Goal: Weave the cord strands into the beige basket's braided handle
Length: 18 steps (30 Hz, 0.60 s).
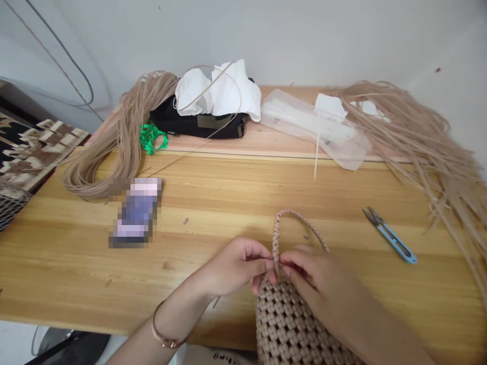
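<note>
A small woven tan basket (289, 324) rests at the near edge of the wooden table (213, 203), its braided handle (283, 218) arching up. My left hand (232, 266) pinches the base of the handle from the left with closed fingers. My right hand (323, 284) pinches the same spot from the right, fingers closed, and partly covers the basket's right side. Both sets of fingertips meet at the rim where the handle joins. A thin bracelet sits on my left wrist.
Blue thread snips (391, 235) lie to the right. Bundles of tan weaving strips lie at back left (122, 132) and along the right (429, 147). A black bag with white tissue (213, 101), a green tie (152, 137), clear plastic bags (315, 124) and a blurred object (135, 213) are also on the table.
</note>
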Motion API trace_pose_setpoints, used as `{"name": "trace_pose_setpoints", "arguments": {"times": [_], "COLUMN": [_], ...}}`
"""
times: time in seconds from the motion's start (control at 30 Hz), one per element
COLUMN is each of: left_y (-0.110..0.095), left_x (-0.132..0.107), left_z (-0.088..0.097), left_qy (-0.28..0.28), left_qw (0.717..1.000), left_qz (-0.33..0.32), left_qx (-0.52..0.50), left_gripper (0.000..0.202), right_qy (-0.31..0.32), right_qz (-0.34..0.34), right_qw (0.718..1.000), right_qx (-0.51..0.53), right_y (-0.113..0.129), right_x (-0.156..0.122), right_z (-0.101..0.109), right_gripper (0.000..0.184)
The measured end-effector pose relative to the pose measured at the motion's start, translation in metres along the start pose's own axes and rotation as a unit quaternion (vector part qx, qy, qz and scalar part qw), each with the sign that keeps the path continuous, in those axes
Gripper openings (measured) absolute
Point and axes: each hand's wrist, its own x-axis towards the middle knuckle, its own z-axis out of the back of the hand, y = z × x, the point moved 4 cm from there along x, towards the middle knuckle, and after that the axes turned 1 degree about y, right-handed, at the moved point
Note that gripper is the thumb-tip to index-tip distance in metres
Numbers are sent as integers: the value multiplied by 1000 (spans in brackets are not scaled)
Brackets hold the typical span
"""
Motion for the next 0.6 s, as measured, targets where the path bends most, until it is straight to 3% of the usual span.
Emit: {"name": "trace_pose_setpoints", "arguments": {"times": [0.23,0.37,0.6], "left_y": [4,8,8], "left_x": [0,2,1], "left_z": [3,7,7], "left_qy": [-17,17,69], "left_qw": [996,986,990], "left_qz": [34,35,50], "left_qx": [-75,-162,-110], "left_gripper": [12,17,19], "right_qy": [-36,-44,-10], "right_qz": [13,34,4], "right_qw": [994,993,998], "right_qx": [-106,-104,-65], "right_y": [7,7,2], "right_x": [-7,-9,-8], "right_z": [-6,-6,-4], "right_gripper": [28,28,25]}}
